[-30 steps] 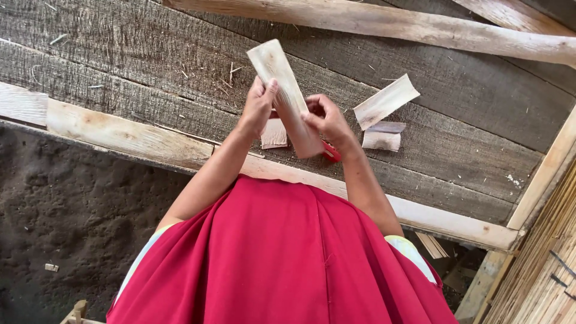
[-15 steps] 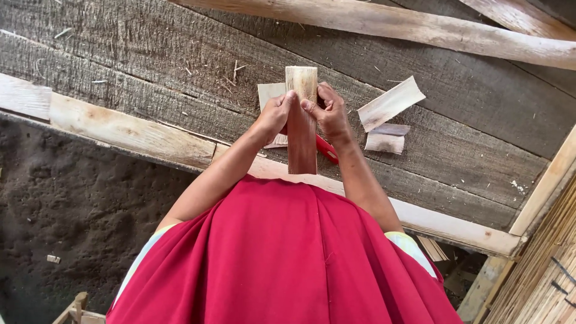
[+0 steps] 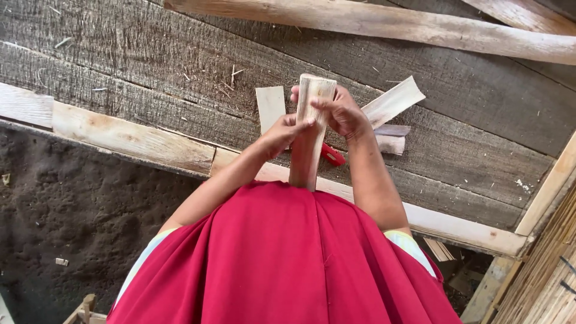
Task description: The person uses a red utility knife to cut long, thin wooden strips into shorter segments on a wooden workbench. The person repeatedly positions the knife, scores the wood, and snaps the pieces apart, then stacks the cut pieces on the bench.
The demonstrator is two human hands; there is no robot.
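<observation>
Wood slat upright in both hands

Slat (image 3: pixel 310 129), one, stands on end over my red skirt (image 3: pixel 282 258), long axis pointing away. My left hand (image 3: pixel 282 132) and right hand (image 3: pixel 339 111) clasp its upper part. Three pale offcuts (image 3: pixel 271 107) and one red tool (image 3: pixel 332 156) lie behind on grey planks (image 3: pixel 150 54).

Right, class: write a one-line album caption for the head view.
Left hand and right hand hold a pale flat wooden strip upright over grey weathered planks.
</observation>
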